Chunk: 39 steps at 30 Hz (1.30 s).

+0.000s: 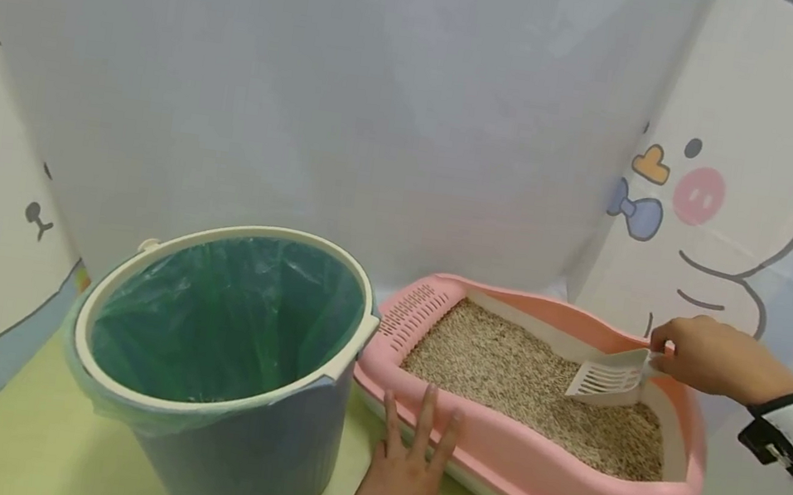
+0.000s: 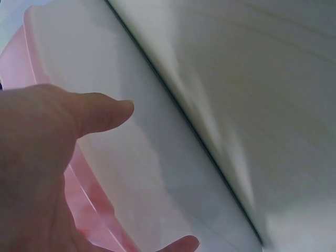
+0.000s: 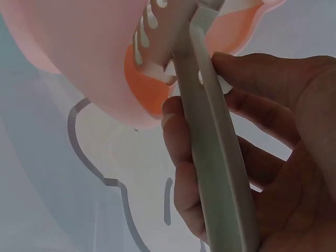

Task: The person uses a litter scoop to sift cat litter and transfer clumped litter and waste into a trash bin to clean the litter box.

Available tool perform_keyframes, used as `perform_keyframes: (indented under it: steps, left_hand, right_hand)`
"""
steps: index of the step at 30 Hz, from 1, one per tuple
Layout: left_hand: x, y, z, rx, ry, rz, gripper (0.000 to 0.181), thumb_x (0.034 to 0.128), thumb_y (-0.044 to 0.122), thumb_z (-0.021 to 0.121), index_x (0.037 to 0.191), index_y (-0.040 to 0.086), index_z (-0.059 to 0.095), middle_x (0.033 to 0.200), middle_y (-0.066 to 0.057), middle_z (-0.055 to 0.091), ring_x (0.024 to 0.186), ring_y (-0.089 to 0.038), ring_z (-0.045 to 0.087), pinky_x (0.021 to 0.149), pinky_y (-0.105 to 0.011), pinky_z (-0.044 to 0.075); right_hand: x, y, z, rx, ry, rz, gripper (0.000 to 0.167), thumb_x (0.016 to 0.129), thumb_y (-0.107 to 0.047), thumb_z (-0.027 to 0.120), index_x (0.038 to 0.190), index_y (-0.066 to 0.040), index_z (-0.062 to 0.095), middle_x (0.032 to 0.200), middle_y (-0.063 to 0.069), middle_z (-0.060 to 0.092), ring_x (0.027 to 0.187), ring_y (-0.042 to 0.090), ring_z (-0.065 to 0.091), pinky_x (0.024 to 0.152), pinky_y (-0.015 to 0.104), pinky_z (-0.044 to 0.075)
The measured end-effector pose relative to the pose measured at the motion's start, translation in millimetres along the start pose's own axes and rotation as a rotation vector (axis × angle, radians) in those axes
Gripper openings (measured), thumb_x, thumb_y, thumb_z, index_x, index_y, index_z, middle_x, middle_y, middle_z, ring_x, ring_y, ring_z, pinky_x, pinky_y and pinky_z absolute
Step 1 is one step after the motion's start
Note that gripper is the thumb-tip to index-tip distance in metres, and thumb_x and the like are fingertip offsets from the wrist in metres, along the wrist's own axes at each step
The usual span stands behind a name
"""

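Note:
A pink and white litter box (image 1: 560, 487) filled with brown pellet litter (image 1: 494, 361) stands on the right. My right hand (image 1: 713, 356) grips the handle of a white slotted litter scoop (image 1: 608, 377), whose slotted head is over the litter at the box's right end. In the right wrist view the fingers and thumb wrap round the scoop handle (image 3: 210, 152). My left hand (image 1: 403, 483) rests with fingers spread against the box's near pink side. The left wrist view shows its thumb (image 2: 105, 111) stretched out beside the white lower wall.
A grey-blue bucket (image 1: 249, 454) lined with a green plastic bag (image 1: 230, 309) stands left of the litter box. Both are on a yellow-green tabletop (image 1: 69, 447). White curtains (image 1: 298, 84) with cartoon animals surround the table. The box's left end has a slotted pink step (image 1: 418, 313).

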<state>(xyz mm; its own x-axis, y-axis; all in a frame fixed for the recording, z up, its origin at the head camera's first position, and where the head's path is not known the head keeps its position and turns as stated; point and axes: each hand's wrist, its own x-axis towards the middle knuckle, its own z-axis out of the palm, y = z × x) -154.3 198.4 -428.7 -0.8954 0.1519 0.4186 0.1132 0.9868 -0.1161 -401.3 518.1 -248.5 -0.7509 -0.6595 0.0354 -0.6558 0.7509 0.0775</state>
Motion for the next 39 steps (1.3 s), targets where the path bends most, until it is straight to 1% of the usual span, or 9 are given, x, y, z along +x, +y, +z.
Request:
perform_keyframes:
  steps: [3, 6, 9, 15, 21, 24, 31, 36, 39]
  left_hand:
    - [-0.5, 1.3, 0.9, -0.016, -0.017, -0.006, 0.115, 0.0831, 0.039, 0.086, 0.171, 0.022, 0.014, 0.175, -0.021, 0.019, 0.137, -0.066, 0.046, 0.058, -0.03, 0.051]
    - [-0.1, 1.8, 1.1, -0.037, -0.03, -0.004, 0.116, 0.082, 0.04, 0.087, 0.171, 0.023, 0.014, 0.175, -0.021, 0.017, 0.138, -0.067, 0.045, 0.059, -0.031, 0.051]
    - [-0.1, 2.2, 0.7, -0.036, -0.024, -0.002, 0.115, 0.0821, 0.04, 0.087, 0.171, 0.023, 0.015, 0.175, -0.021, 0.016, 0.138, -0.067, 0.045, 0.06, -0.032, 0.051]
    - [-0.3, 0.6, -0.4, 0.035, 0.022, 0.009, 0.113, 0.0837, 0.042, 0.085, 0.17, 0.02, 0.015, 0.174, -0.023, 0.02, 0.137, -0.065, 0.048, 0.06, -0.03, 0.052]
    - [0.7, 0.1, -1.1, 0.017, -0.005, 0.006, 0.119, 0.0823, 0.045, 0.086, 0.171, 0.02, 0.011, 0.175, -0.023, 0.017, 0.138, -0.066, 0.046, 0.064, -0.032, 0.056]
    - [0.7, 0.3, -1.2, -0.008, -0.014, 0.003, 0.116, 0.0828, 0.043, 0.087, 0.171, 0.021, 0.013, 0.175, -0.022, 0.018, 0.138, -0.066, 0.046, 0.063, -0.032, 0.055]
    - [0.2, 0.1, -1.0, -0.012, -0.013, 0.007, 0.116, 0.0826, 0.041, 0.087, 0.171, 0.022, 0.013, 0.175, -0.022, 0.018, 0.137, -0.066, 0.047, 0.061, -0.031, 0.052]
    - [-0.8, -0.2, 0.4, -0.004, -0.012, 0.014, 0.116, 0.0833, 0.041, 0.086, 0.171, 0.022, 0.012, 0.175, -0.023, 0.018, 0.137, -0.066, 0.047, 0.06, -0.031, 0.051]
    - [-1.6, -0.6, 1.5, 0.013, -0.006, 0.016, 0.116, 0.0832, 0.042, 0.086, 0.171, 0.021, 0.013, 0.174, -0.023, 0.019, 0.137, -0.066, 0.047, 0.06, -0.031, 0.052]
  right_hand:
    - [-0.3, -2, 3, -0.032, -0.004, -0.009, 0.003, 0.085, -0.012, 0.074, 0.082, -0.013, 0.074, 0.073, -0.006, 0.063, 0.062, 0.01, 0.052, 0.056, 0.032, 0.043]
    - [-1.0, -4, 5, -0.063, 0.014, -0.003, 0.017, 0.081, -0.007, 0.07, 0.071, -0.017, 0.06, 0.069, -0.006, 0.051, 0.061, 0.012, 0.044, 0.055, 0.031, 0.034]
    - [-2.0, -4, 8, -0.107, 0.03, -0.007, 0.023, 0.08, -0.003, 0.068, 0.07, -0.017, 0.052, 0.068, -0.004, 0.047, 0.06, 0.014, 0.041, 0.054, 0.032, 0.032]
    - [1.2, -10, 10, -0.178, 0.063, -0.044, 0.026, 0.082, 0.002, 0.068, 0.07, -0.015, 0.051, 0.066, -0.002, 0.051, 0.059, 0.015, 0.045, 0.051, 0.036, 0.038]
    - [7.7, -17, 13, -0.207, 0.058, -0.061, 0.023, 0.08, 0.006, 0.065, 0.072, -0.011, 0.053, 0.069, 0.002, 0.055, 0.061, 0.017, 0.051, 0.052, 0.04, 0.044]
    - [10.6, -16, 19, -0.198, 0.054, -0.069, 0.023, 0.079, 0.006, 0.067, 0.072, -0.011, 0.053, 0.069, 0.002, 0.054, 0.061, 0.017, 0.051, 0.052, 0.039, 0.044]
    - [14.8, -7, 32, -0.075, 0.038, -0.078, 0.023, 0.078, -0.003, 0.076, 0.074, -0.012, 0.056, 0.071, -0.002, 0.053, 0.064, 0.015, 0.047, 0.057, 0.034, 0.04]
    - [16.2, -5, 34, -0.05, 0.026, -0.07, 0.023, 0.08, -0.008, 0.081, 0.075, -0.012, 0.059, 0.072, -0.004, 0.055, 0.065, 0.014, 0.047, 0.058, 0.033, 0.04]
    - [19.3, -8, 34, -0.041, 0.037, -0.086, 0.026, 0.081, -0.007, 0.08, 0.073, -0.014, 0.056, 0.07, -0.005, 0.051, 0.063, 0.013, 0.044, 0.058, 0.031, 0.036]
